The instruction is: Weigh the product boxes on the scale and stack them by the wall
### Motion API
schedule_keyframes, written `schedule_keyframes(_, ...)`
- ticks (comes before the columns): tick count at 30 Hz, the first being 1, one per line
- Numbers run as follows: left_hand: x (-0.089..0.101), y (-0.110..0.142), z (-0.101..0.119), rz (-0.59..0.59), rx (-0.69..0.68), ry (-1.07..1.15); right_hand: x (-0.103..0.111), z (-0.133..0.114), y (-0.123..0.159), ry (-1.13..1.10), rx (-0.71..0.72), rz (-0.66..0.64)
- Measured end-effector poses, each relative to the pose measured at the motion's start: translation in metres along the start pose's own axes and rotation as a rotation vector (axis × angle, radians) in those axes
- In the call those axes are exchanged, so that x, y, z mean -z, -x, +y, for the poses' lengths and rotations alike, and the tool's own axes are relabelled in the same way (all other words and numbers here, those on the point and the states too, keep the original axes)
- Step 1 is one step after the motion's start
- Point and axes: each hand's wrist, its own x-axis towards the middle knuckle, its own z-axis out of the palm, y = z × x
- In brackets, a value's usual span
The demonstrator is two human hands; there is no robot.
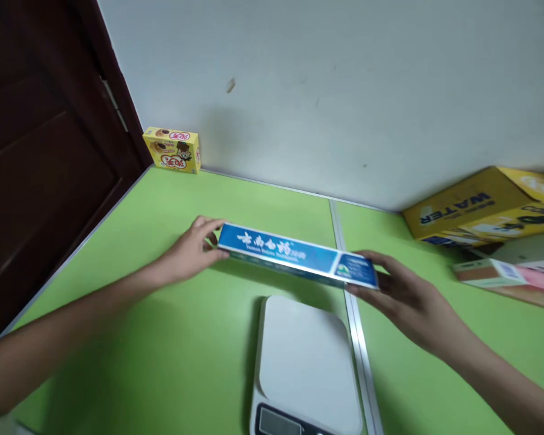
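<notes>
A long blue toothpaste box (294,257) with white lettering is held up level above the green table. My left hand (197,251) pinches its left end between thumb and fingers. At the other end, my right hand (401,296) grips the box the same way. Below and nearer to me lies a white kitchen scale (306,356), its platform bare and its dark display at the front edge, partly cut off by the picture. The box is apart from the scale.
A small yellow snack box (174,150) stands in the back left corner against the wall. On the right are a large yellow carton (476,208) and a pink-and-white box (517,278). A metal strip (358,338) crosses the green table (172,344). A dark door (49,151) is at left.
</notes>
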Motion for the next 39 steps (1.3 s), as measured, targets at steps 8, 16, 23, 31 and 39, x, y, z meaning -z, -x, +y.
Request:
schedule_keyframes(8, 0.039, -0.158, -0.042, 0.28, 0.007, -0.155, -0.075, -0.012, -0.172, -0.008, 0.091, 0.139)
schedule_keyframes(16, 0.034, -0.215, -0.064, 0.591, -0.008, 0.013, -0.113, -0.028, -0.242, -0.18, 0.056, 0.323)
schedule_keyframes(23, 0.0, -0.206, -0.091, 0.655, -0.245, 0.064, -0.124, -0.012, -0.242, -0.236, 0.142, 0.375)
schedule_keyframes(31, 0.002, -0.212, -0.09, 0.678, -0.192, 0.016, -0.124, -0.013, -0.242, -0.249, 0.147, 0.32)
schedule_keyframes(39, 0.03, -0.199, -0.083, 0.981, 0.033, 0.085, -0.128, -0.013, -0.24, -0.295, 0.13, 0.396)
